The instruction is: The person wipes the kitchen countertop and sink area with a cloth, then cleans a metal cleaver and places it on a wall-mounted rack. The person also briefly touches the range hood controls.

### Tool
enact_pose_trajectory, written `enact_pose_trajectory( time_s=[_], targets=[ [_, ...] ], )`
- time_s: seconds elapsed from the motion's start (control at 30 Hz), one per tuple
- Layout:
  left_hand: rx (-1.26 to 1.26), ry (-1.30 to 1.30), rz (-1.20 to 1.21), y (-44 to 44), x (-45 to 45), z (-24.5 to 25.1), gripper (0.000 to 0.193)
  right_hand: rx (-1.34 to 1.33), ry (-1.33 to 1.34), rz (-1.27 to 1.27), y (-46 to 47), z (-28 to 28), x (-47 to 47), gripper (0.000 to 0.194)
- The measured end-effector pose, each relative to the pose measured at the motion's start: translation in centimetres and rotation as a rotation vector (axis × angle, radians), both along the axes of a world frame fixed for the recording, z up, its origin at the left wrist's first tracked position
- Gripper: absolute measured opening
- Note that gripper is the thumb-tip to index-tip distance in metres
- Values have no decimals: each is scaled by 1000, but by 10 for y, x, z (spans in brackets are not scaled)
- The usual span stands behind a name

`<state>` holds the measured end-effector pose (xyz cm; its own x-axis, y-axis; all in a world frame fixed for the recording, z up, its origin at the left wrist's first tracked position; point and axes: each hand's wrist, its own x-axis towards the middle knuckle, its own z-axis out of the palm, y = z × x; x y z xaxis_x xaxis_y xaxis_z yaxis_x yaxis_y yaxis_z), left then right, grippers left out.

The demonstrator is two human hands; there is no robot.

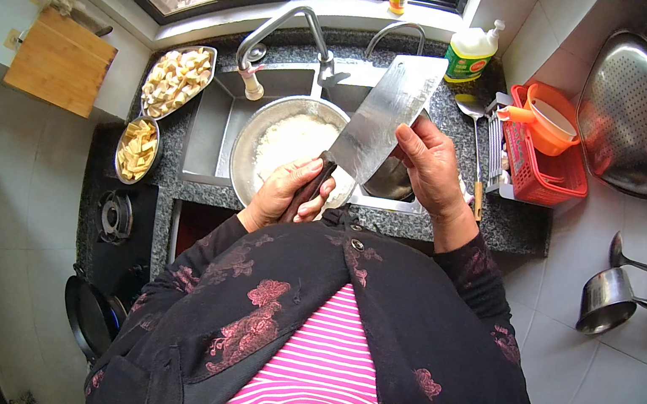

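My left hand [292, 190] grips the dark wooden handle of a cleaver [389, 110], whose wide steel blade slants up to the right over the sink. My right hand [431, 162] is at the blade's right edge, thumb on the face, the other fingers partly hidden behind it. Under the cleaver and my left hand, a round metal pan [249, 125] with a pale, crumbly food [299, 134] in it rests over the double sink [205, 140]. A dark round vessel [390, 181] is partly visible in the right basin.
Left of the sink stand a tray of cut pale pieces [177, 81] and a bowl of yellow strips [137, 150], near a gas burner [115, 217]. The faucet [290, 17] arches behind. Rightward are a pump bottle [471, 53], a spatula [477, 144] and red baskets [548, 182].
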<state>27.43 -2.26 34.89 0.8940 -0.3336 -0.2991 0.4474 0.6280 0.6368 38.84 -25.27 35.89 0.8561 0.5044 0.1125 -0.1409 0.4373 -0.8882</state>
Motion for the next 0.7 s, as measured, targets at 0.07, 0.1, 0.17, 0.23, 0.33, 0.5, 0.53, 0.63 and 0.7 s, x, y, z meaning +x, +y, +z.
enact_pose_trajectory(
  time_s=[0.07,0.1,0.17,0.23,0.33,0.5,0.53,0.63,0.7],
  targets=[
    [-1,19,-14,0,-1,-1,25,44,11,49,-2,-4,0,32],
    [-7,16,-22,0,-1,-1,25,51,25,74,-4,-6,-1,33],
    [-8,19,-46,0,-1,-2,25,59,24,105,-8,-10,0,33],
    [16,39,-20,-1,-1,-4,25,58,-10,118,-12,-13,2,33],
    [20,19,-29,-1,0,-6,26,206,54,167,-20,-16,10,32],
    [23,6,-51,-1,3,-6,28,109,-27,39,-23,-16,18,33],
    [16,14,-44,-1,3,-5,29,92,-44,44,-24,-16,17,35],
    [5,8,-54,0,4,-4,25,75,-69,76,-28,-14,17,38],
    [4,-4,-67,0,5,-4,23,104,-83,126,-32,-14,19,40]
  ],
)
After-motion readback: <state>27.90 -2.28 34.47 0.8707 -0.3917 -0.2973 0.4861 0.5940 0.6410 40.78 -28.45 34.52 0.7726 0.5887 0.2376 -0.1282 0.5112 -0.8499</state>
